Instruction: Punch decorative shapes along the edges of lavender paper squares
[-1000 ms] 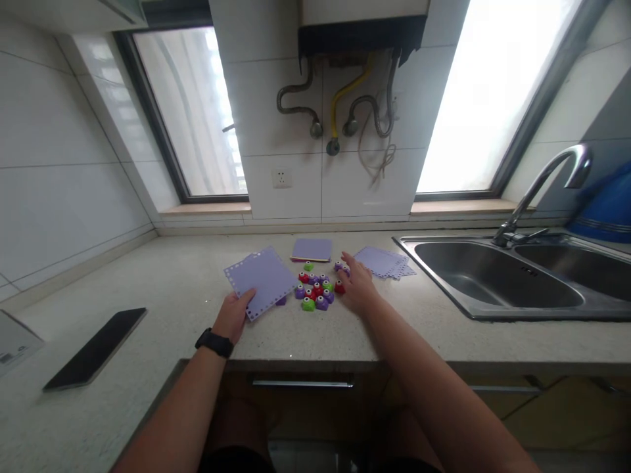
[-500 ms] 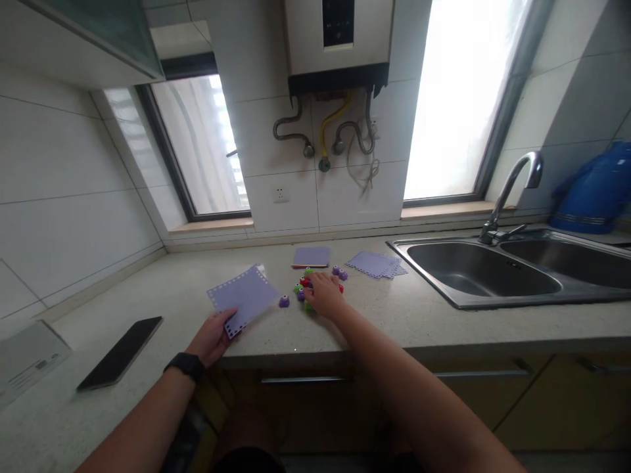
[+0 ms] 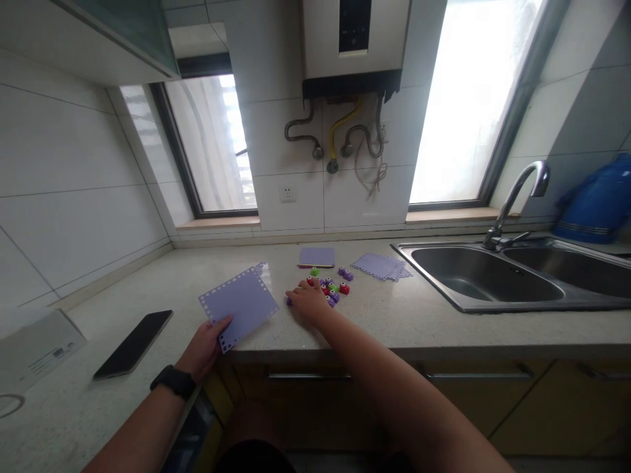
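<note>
My left hand [image 3: 206,345] grips the lower left corner of a purple sheet [image 3: 241,303] with punched holes along its edges, thumb on top. The sheet is tilted above the counter's front. My right hand [image 3: 308,301] reaches down over the counter, fingers apart and bent, with the fingertips at a small purple piece [image 3: 289,301]. Whether they touch it is hard to tell. Beside this hand lies a cluster of small red, green and purple pieces with eye-like dots, among them a red piece [image 3: 344,288] and a green piece [image 3: 314,271]. The palm hides part of the cluster.
Behind the pieces lies a stack of purple sheets [image 3: 316,257]. More perforated sheets [image 3: 378,265] lie fanned by the sink [image 3: 458,307]. A dark flat slab [image 3: 133,345] and a white box [image 3: 44,348] are at left. The faucet [image 3: 513,197] rises behind the sink.
My right hand has moved left and toward me, from over the cluster to the lone purple piece, uncovering more pieces. My left hand and its sheet have shifted slightly left. The view has shifted a little.
</note>
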Demonstrator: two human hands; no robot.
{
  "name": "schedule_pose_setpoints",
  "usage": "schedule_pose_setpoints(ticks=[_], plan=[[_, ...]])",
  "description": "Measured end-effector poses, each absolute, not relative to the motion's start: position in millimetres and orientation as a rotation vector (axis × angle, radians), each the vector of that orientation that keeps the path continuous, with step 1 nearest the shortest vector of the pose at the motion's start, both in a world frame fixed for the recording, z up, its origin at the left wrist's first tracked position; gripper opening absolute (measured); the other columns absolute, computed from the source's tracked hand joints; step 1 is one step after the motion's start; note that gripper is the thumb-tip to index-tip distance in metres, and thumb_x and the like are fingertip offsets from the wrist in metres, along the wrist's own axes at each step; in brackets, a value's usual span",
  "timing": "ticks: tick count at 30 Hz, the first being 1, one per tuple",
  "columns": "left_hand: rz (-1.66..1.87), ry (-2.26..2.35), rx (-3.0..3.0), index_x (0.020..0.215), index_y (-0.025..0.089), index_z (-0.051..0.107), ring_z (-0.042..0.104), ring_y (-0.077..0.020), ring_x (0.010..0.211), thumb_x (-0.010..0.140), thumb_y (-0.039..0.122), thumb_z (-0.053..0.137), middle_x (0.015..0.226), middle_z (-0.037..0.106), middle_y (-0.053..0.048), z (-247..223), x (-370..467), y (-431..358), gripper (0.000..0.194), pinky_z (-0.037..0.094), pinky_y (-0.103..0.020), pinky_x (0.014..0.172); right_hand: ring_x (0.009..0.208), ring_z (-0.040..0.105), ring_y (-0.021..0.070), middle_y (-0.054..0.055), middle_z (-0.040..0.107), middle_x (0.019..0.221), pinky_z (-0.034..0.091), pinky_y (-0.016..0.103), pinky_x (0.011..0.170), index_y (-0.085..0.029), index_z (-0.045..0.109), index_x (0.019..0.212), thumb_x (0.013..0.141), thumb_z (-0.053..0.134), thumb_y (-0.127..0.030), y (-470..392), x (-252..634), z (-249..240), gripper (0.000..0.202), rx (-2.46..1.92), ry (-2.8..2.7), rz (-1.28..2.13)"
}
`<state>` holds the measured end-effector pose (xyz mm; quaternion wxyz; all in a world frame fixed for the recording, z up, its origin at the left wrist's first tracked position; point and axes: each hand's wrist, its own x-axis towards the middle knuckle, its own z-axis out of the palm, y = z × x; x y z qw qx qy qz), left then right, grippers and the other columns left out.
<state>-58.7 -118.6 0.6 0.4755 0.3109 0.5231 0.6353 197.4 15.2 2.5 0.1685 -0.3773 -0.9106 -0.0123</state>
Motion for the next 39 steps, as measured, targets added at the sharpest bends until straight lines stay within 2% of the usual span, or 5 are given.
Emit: schedule_pose_setpoints(ticks=[5, 14, 21, 32, 39], plan=[[1.450, 1.292, 0.851, 0.099, 0.017, 0.077, 0.079, -0.0231, 0.076, 0.087, 0.021, 0.079, 0.089, 0.085, -0.006, -5, -60, -120, 0.013, 0.066, -0.034, 0.077, 0.119, 0.061, 0.0350, 0.017, 0.077, 0.111, 0.030, 0.056, 0.111, -0.016, 0.074, 0.100, 0.087, 0.069, -0.014, 22, 203, 19, 0.014, -0.977, -2.565, 0.131], [1.338, 1.251, 1.047, 0.101, 0.017, 0.081, 0.079, -0.0266, 0.085, 0.080, 0.038, 0.087, 0.097, 0.084, -0.008, 14, -32, -98, 0.030, 0.063, -0.036, 0.085, 0.079, 0.065, 0.0196, 0.008, 0.074, 0.095, 0.050, 0.033, 0.072, -0.017, 0.065, 0.104, 0.089, 0.073, -0.038, 61, 274, 61, 0.027, -0.925, -1.921, 0.739], [1.325, 1.167, 1.151, 0.094, 0.015, 0.082, 0.074, -0.0221, 0.068, 0.079, 0.033, 0.086, 0.086, 0.082, -0.007, 47, 22, -7, 0.024, 0.059, -0.029, 0.063, 0.065, 0.061, 0.0143, 0.006, 0.074, 0.087, 0.049, 0.030, 0.059, -0.020, 0.060, 0.083, 0.077, 0.083, -0.058, 94, 309, 68, 0.045, -0.796, -1.414, 1.138], [1.359, 1.206, 1.293, 0.106, 0.015, 0.081, 0.080, -0.0316, 0.091, 0.077, 0.047, 0.088, 0.100, 0.085, -0.010, 24, 66, 84, 0.044, 0.063, -0.043, 0.087, 0.072, 0.066, 0.0126, 0.000, 0.073, 0.085, 0.056, 0.031, 0.075, -0.020, 0.076, 0.098, 0.054, 0.102, -0.035, 129, 371, 68, 0.053, -0.630, -1.151, 1.352], [1.242, 1.315, 1.485, 0.100, 0.023, 0.086, 0.076, -0.0318, 0.104, 0.078, 0.037, 0.087, 0.106, 0.085, -0.006, 12, 65, 75, 0.026, 0.056, -0.040, 0.103, 0.085, 0.075, 0.0132, 0.001, 0.078, 0.098, 0.063, 0.029, 0.082, -0.025, 0.074, 0.113, 0.072, 0.095, -0.021, 117, 363, 36, 0.046, -0.603, -1.219, 1.426]])
